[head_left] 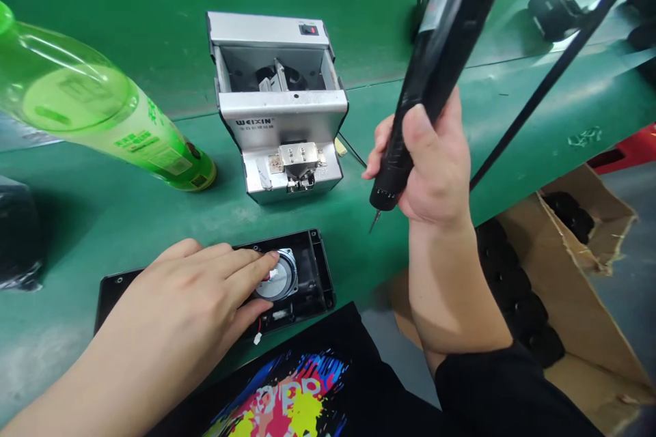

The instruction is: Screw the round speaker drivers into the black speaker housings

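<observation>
My right hand (435,157) is wrapped round a black electric screwdriver (428,75), its thin bit slanting down over the green bench. To the left, a round speaker (279,280) with a silvery back sits inside a long black plastic housing (320,280). My left hand (205,293) lies across that housing, fingertips and thumb closed on the speaker. It hides the housing's middle and part of the speaker. A red wire with a small white connector (257,339) hangs over the housing's near edge.
Behind the housing stands a grey WEIXIN screw feeder (281,109). A green-tinted bottle (113,109) is at left, near a dark plastic-wrapped object (18,232). Cardboard boxes (579,287) with black parts stand below right. A black cable (553,75) crosses the right side.
</observation>
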The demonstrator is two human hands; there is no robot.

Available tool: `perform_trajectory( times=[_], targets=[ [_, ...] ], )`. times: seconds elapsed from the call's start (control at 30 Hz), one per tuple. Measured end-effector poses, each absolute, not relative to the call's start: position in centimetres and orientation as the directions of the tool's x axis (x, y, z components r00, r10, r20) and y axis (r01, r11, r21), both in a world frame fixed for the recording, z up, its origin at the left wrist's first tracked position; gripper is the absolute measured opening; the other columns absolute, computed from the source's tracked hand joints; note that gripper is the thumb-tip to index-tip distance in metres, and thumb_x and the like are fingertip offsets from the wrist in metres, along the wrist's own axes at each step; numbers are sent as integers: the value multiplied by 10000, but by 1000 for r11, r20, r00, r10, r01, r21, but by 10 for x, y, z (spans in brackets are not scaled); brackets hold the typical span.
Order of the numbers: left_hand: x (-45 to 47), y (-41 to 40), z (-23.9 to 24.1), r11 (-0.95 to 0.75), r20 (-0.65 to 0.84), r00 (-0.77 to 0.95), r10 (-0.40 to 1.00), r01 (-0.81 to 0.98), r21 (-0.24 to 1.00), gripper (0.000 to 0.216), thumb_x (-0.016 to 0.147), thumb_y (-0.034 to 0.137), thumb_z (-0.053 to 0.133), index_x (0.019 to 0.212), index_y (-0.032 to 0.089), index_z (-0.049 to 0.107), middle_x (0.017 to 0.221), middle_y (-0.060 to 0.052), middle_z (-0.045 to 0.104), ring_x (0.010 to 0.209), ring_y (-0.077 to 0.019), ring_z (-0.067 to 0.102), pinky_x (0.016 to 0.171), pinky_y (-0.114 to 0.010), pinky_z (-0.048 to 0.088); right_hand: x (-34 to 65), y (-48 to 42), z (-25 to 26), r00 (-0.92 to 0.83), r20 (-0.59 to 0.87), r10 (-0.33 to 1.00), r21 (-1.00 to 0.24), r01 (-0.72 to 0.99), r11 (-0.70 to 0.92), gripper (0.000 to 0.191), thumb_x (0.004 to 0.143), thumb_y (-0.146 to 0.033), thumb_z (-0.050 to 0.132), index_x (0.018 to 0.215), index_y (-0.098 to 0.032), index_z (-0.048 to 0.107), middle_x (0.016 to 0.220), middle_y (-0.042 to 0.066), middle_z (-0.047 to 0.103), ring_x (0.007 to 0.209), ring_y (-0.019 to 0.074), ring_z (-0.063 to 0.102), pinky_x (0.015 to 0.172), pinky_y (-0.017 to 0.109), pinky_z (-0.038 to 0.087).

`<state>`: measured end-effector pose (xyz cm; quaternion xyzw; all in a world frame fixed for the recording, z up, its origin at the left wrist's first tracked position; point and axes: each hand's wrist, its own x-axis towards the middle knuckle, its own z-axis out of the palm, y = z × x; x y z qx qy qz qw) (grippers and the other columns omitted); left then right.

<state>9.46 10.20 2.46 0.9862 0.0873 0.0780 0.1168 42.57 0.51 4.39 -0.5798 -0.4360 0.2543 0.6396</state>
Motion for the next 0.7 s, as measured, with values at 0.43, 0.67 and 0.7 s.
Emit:
perform_trajectory(
  times=[0.43, 0.67, 0.7],
  targets=[
    [100, 95, 24, -970, 160, 969, 190, 160, 180, 309, 1131, 269, 607, 1254, 173, 873, 1102, -84, 926, 835, -286, 815, 700, -488, 507, 388, -3, 79, 621, 265, 738, -961, 229, 152, 663, 1183, -779, 277, 1565, -319, 564, 776, 6, 559, 607, 257, 656, 531, 397, 536],
    [98, 82, 17, -961, 117, 961, 250, 231, 155, 316, 1023, 234, 866, 1330, 158, 869, 1182, -74, 927, 913, -283, 790, 752, -466, 498, 350, 24, 144, 621, 407, 670, -913, 254, 320, 947, 970, -1124, 191, 1216, -322, 629, 589, -31, 465, 437, 259, 536, 407, 405, 449],
    [98, 81, 16, -956, 102, 960, 259, 241, 165, 329, 1021, 233, 878, 1341, 161, 866, 1183, -70, 925, 920, -280, 789, 763, -467, 497, 348, 31, 144, 588, 445, 675, -895, 323, 309, 977, 949, -1140, 173, 1230, -322, 627, 610, -25, 473, 462, 263, 563, 434, 407, 479]
  ],
)
